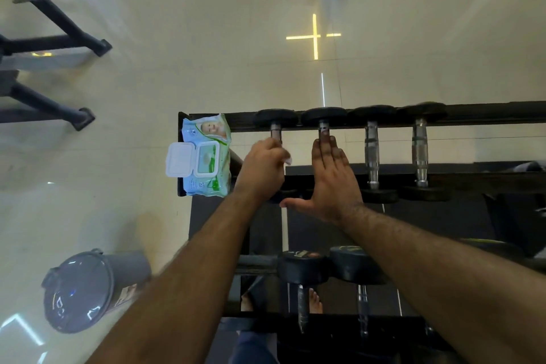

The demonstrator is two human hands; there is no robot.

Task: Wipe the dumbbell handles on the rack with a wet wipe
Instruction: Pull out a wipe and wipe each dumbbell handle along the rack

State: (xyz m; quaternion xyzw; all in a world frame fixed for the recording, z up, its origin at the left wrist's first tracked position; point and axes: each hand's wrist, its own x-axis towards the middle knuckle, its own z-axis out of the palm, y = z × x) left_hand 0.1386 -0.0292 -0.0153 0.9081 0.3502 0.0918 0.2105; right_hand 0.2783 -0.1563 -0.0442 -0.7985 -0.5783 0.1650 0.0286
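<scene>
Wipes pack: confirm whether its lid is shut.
No, the wipes pack at the rack's left end has its white lid flipped open to the side.

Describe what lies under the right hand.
The right hand lies flat along the second dumbbell's handle; only the handle's far end shows. The rest is covered.

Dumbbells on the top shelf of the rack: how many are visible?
4, side by side. The leftmost dumbbell is under the left hand, the second dumbbell under the right hand; the third dumbbell and fourth dumbbell lie uncovered. More may sit beyond the frame's right edge.

Wipes pack (206, 156) print too small; nothing legible.
</scene>
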